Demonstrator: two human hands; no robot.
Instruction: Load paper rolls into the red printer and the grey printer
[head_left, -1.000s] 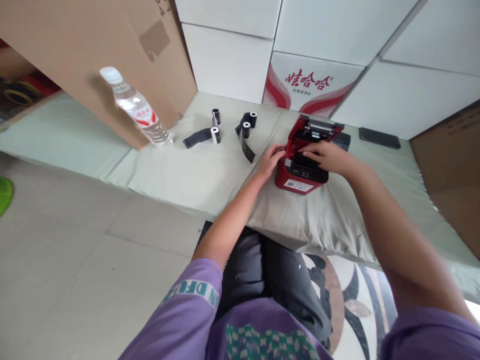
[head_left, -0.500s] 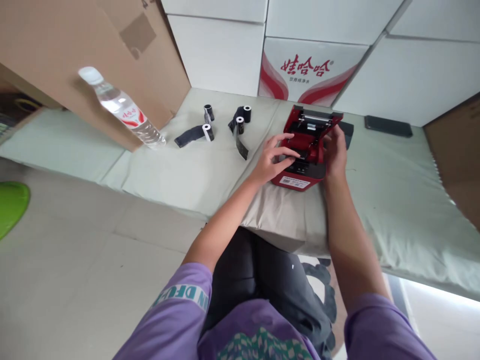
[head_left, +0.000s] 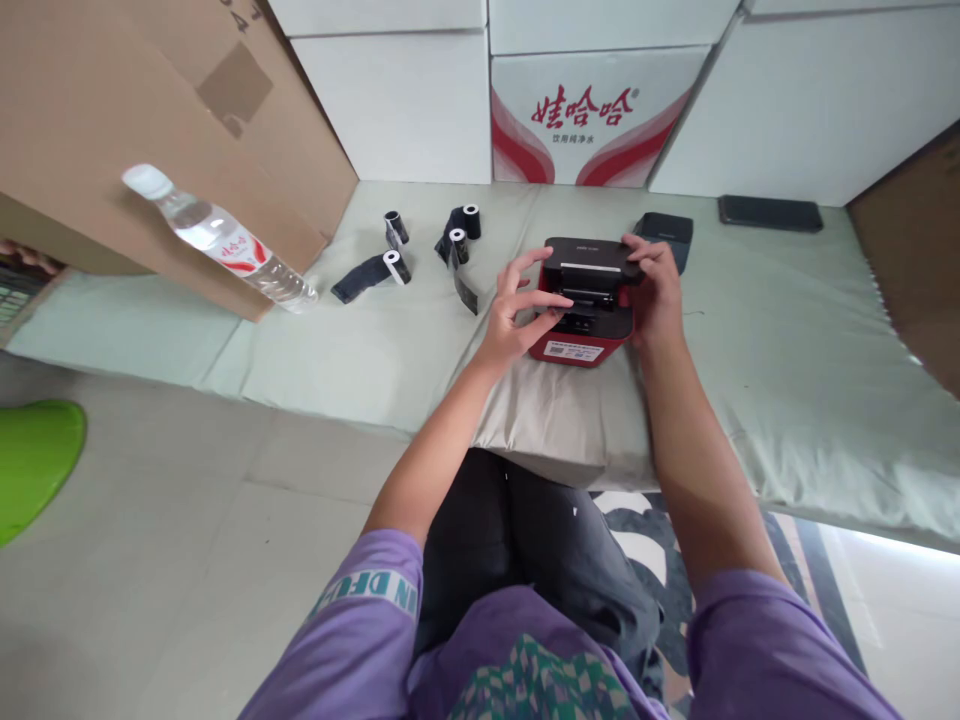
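A small red and black printer (head_left: 576, 350) stands on the padded surface in front of me, its black lid (head_left: 589, 255) partly raised. My left hand (head_left: 517, 315) is at its left side, thumb and index finger pinched on a dark paper strip (head_left: 581, 309) at the front opening. The other left fingers spread along the printer's side. With its fingers curled over the lid's right edge, my right hand (head_left: 657, 285) grips the lid. The inside of the printer is mostly hidden under the lid.
Several small paper rolls (head_left: 396, 266) with dark strips unrolled lie to the left, beside a tilted water bottle (head_left: 240, 245). Behind the printer are a dark box-shaped object (head_left: 667, 232) and a black phone (head_left: 770, 213). White cartons (head_left: 592, 120) line the back; a cardboard box (head_left: 247, 170) stands left.
My right hand has swung the printer's lid down toward the front, from wide open to partly closed. My left fingers stay at the front opening. The camera view has shifted slightly.
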